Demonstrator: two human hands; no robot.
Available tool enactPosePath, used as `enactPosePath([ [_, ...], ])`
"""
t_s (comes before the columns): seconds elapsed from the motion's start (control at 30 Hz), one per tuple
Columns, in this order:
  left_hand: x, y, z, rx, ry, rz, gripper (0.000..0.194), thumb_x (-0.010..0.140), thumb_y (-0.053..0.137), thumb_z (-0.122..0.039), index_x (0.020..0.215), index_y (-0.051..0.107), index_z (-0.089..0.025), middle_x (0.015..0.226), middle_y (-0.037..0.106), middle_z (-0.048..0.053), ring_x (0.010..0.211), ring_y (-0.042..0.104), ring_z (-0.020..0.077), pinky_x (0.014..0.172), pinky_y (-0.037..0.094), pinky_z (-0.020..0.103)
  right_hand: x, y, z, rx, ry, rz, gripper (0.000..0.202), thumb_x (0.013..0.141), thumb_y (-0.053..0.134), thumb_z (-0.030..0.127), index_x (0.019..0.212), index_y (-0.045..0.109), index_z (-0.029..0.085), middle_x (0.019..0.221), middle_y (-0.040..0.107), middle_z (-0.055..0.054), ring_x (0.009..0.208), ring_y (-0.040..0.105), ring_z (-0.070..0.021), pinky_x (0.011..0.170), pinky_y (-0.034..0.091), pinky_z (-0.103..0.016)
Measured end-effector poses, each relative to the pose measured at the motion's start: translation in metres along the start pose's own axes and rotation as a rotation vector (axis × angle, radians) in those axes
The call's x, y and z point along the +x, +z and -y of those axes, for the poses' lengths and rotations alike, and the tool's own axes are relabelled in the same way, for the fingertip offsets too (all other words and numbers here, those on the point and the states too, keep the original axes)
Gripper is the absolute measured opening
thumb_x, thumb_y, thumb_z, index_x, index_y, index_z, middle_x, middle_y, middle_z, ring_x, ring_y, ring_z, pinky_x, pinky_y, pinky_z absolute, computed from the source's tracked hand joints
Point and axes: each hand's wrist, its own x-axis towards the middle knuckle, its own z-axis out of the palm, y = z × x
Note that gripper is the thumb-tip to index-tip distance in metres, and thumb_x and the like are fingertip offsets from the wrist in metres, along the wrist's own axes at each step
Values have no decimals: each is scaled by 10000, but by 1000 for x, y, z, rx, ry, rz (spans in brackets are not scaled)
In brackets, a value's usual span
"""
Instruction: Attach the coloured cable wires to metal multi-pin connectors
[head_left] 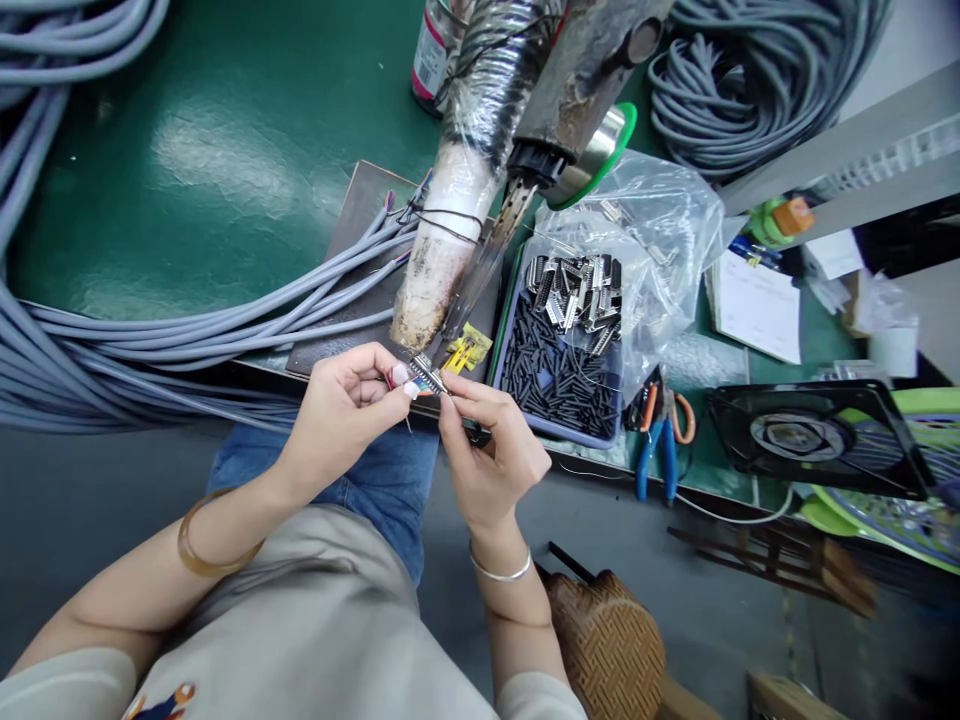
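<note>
Blue-grey plastic forms the one shallow tray (555, 430) right of the hands, with black sleeves (559, 388) filling its near part and metal-shelled connectors (576, 292) heaped in its far part; both lots are too jumbled to count. One clear plastic bag (664, 265) lies against its right side, with a few more connectors inside. Left of the tray are small yellow pieces (466, 350), their number unclear. Beyond the tray stands one green-rimmed spool (600, 160); to its near right lie two hand tools, blue-handled pliers (645, 462) and an orange-handled tool (685, 420). One multi-pin connector (426, 374) with coloured wires is held between the hands, just below the tip of the white wrapped pipe (442, 250). The left hand (345, 405) pinches its left end between thumb and fingers, forearm slanting in from the near left; the right hand (491, 440) pinches the right end, fingers bent, forearm rising steeply.
</note>
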Motion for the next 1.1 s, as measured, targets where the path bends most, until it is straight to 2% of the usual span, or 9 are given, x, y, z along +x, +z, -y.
enactPosePath([
  [0.4, 6, 1, 3, 14, 45, -23, 211, 678, 804, -96, 673, 599, -146, 569, 536, -75, 423, 380, 10, 379, 287, 126, 11, 1, -5, 11, -8, 16, 171, 861, 741, 66, 910, 661, 209, 1034, 799, -53, 925, 770, -158, 816, 639, -292],
  [0.57, 7, 0, 3, -7, 58, -9, 210, 700, 794, -69, 692, 602, -152, 527, 484, -95, 417, 353, 9, 385, 258, 124, 15, 0, -3, -14, -12, 7, 191, 849, 756, 68, 932, 674, 219, 1043, 799, -40, 910, 770, -151, 819, 641, -279],
  [0.8, 8, -3, 3, -7, -22, 24, 211, 687, 808, -98, 669, 604, -152, 534, 519, -84, 397, 356, 7, 377, 237, 149, 4, 1, -6, -148, -163, -7, 195, 847, 745, 68, 923, 631, 207, 1081, 804, -81, 889, 790, -161, 759, 637, -237],
  [0.87, 6, -3, 4, 10, -60, 23, 210, 684, 822, -134, 676, 613, -151, 557, 539, -74, 403, 354, 8, 379, 237, 156, 1, -3, -6, -113, -115, 19, 190, 871, 719, 72, 965, 632, 212, 1084, 805, -72, 881, 791, -160, 725, 635, -236],
  [0.97, 4, -4, 6, 21, -103, 27, 235, 678, 844, -198, 682, 613, -153, 563, 542, -66, 401, 344, 11, 375, 217, 167, 0, -16, -2, 44, 105, -2, 155, 921, 666, 104, 1004, 668, 235, 927, 801, -12, 696, 764, -139, 559, 590, -227],
  [1.03, 2, -5, 6, 23, -139, 43, 249, 683, 846, -228, 686, 608, -156, 522, 501, -74, 395, 335, 16, 377, 202, 166, 1, -26, 3, 175, 220, -118, 112, 952, 638, 168, 1014, 696, 241, 703, 714, 35, 484, 661, -114, 413, 492, -221],
  [1.1, 0, -6, 6, 17, -176, 66, 254, 690, 845, -252, 699, 609, -158, 477, 461, -85, 390, 333, 23, 382, 203, 162, 1, -32, 7, 259, 239, -257, 144, 960, 630, 205, 1087, 691, 236, 596, 630, 64, 373, 563, -98, 335, 400, -215],
])
